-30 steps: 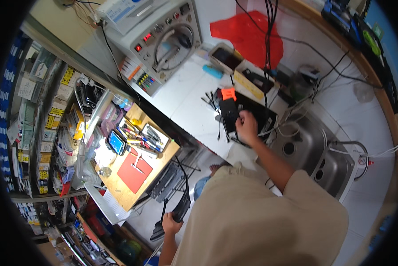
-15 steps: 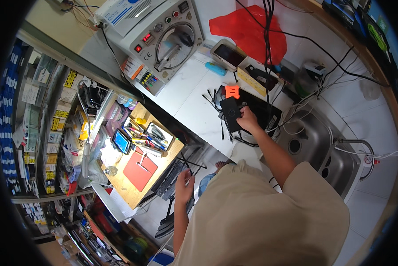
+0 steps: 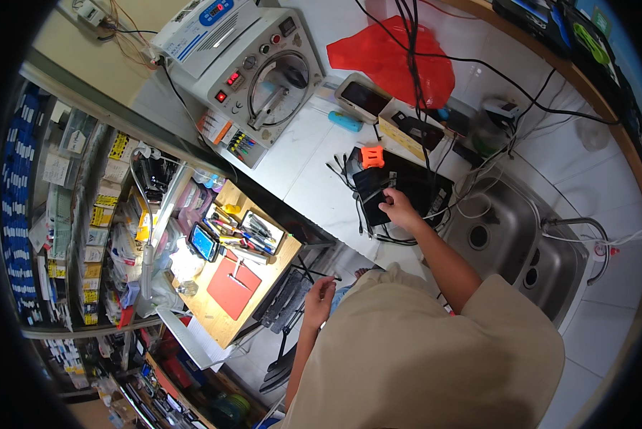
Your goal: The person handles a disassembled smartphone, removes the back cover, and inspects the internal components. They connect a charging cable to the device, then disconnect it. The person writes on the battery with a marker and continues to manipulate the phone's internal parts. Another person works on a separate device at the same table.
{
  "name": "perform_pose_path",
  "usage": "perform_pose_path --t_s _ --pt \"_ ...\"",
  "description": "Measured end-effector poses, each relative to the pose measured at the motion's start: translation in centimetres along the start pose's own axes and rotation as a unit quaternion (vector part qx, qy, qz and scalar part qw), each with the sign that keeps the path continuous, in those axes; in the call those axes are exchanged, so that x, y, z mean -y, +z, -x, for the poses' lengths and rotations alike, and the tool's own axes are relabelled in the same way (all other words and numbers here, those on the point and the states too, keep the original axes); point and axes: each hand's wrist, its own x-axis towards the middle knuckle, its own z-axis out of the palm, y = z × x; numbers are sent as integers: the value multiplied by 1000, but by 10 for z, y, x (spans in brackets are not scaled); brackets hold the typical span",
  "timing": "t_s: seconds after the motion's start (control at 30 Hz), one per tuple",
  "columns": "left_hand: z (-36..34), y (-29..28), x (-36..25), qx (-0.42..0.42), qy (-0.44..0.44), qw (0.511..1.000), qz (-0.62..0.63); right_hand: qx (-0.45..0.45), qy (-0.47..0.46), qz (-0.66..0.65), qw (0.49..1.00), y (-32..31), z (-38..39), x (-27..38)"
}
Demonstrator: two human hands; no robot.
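Our right hand [image 3: 399, 209] bends over a black slab [image 3: 405, 179], grip unclear; likely stiff, slick, best held at its near edge. Our left hand [image 3: 320, 299] hangs empty, loosely parted.

- Bare counter [image 3: 308, 163] left of the right hand [image 3: 401, 211] leaves room.
- Orange block [image 3: 372, 156] and hanging black cables [image 3: 412, 79] stand beyond that hand.
- White cables [image 3: 494, 171] trail over the sink [image 3: 503, 229], rightward.

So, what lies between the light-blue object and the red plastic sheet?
An open beige box holding a dark flat item, as the head view shows.
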Motion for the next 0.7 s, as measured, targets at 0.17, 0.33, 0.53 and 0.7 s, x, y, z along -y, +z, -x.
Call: perform_pose_path --t_s 0.17,0.33,0.53,0.7 --pt "-36 -7 -39 -12 41 999 1 27 -22 -91 995 1 26 57" --pt "-74 13 -138 30 117 986 113 154 -143 -180 961 -9 48 130" --pt "-59 21 -208 17 156 975 159 160 -212 -179 947 -18 71 182" --pt "-37 13 -235 -35 229 961 148 186 -271 -174 928 -22 86 204"
